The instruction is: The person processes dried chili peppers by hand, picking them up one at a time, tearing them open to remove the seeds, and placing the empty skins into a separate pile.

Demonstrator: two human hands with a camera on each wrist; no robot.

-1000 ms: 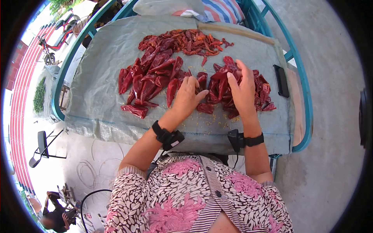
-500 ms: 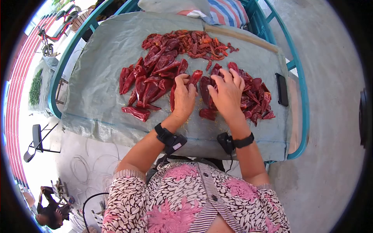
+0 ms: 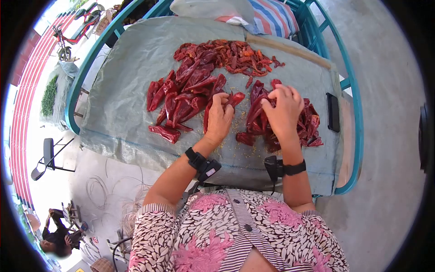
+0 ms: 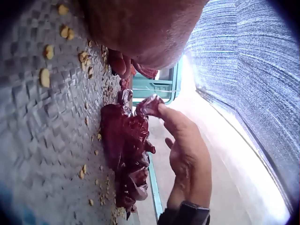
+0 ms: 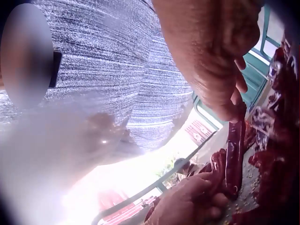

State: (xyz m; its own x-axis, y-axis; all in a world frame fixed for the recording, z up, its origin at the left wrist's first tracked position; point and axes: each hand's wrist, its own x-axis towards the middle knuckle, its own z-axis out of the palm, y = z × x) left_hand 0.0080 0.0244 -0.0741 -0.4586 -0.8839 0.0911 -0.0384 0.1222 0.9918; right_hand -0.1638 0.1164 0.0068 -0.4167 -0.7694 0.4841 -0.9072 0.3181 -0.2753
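My left hand [image 3: 219, 119] grips a dried red chili pepper [image 3: 237, 98], whose tip sticks out past the fingers between two heaps. Just left of that hand lies a heap of large, glossy dried chilies [image 3: 179, 104]. Over the right-hand heap of chilies [image 3: 309, 124], my right hand [image 3: 286, 111] is bent at the fingers. In the right wrist view, its thumb and fingertips pinch the end of a long dark red chili [image 5: 235, 154] that hangs down. The left hand [image 5: 187, 201] shows below it with its own chili [image 5: 217, 168].
Smaller, shrivelled chilies [image 3: 235, 54] lie at the back of the grey woven sheet [image 3: 122, 90]. Pale seeds [image 4: 45, 78] are scattered over it. A phone [image 3: 333, 112] lies at the right edge, inside the teal metal frame [image 3: 358, 136]. A striped bag [image 3: 274, 20] sits behind.
My left hand has gone from spread fingers to gripping a chili from between the heaps. The right hand moved left, then its fingers bent in to pinch a chili. The head view has shifted slightly.
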